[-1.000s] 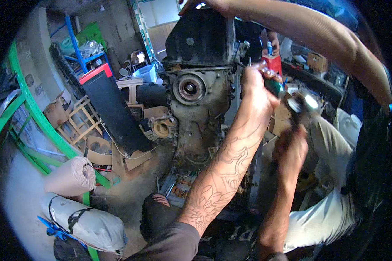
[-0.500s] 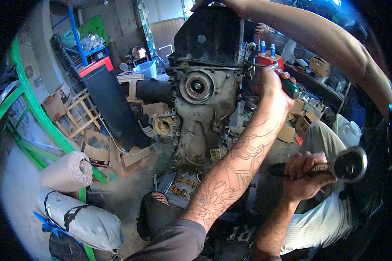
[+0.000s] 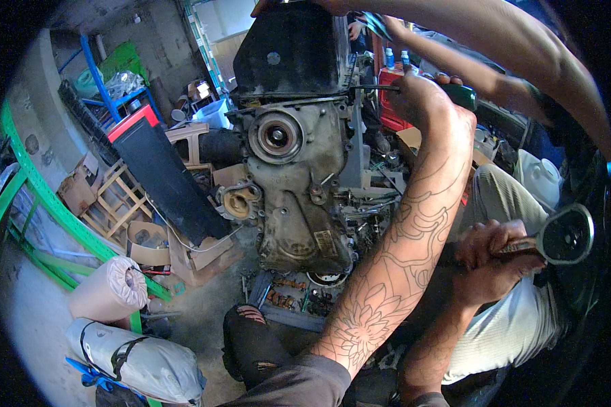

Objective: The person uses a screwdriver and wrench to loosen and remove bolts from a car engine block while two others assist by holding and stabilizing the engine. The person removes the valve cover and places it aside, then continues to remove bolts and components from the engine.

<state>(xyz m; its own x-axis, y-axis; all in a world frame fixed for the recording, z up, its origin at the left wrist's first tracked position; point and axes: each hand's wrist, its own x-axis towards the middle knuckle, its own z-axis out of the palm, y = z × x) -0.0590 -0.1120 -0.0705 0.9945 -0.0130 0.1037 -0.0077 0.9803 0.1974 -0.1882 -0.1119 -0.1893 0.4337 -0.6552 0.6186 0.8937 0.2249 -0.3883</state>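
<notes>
My left hand [image 3: 424,98] is wrapped round the green handle of a screwdriver [image 3: 464,95]. The screwdriver's shaft points left, its tip at the seam between a black oil pan [image 3: 288,57] and the greasy engine block [image 3: 292,183] below it. At lower right, my right hand [image 3: 499,261] grips a mallet [image 3: 569,234] by its handle; the round head faces up, well away from the engine. A co-worker's arm [image 3: 495,30] crosses the top, its hand on the pan. Another bare arm [image 3: 455,64] reaches in beneath it, its hand near the pan's right side.
A tray of metal parts [image 3: 285,305] lies below the engine. A person's pale-trousered leg [image 3: 506,339] is close on the right. Rolled bags [image 3: 139,363], a green frame [image 3: 54,200] and a dark panel [image 3: 166,180] stand left. A red cabinet [image 3: 392,102] is behind.
The view has shifted right, so the engine sits further left. A second bare arm has come in at the upper right. My left hand still holds the screwdriver at the seam.
</notes>
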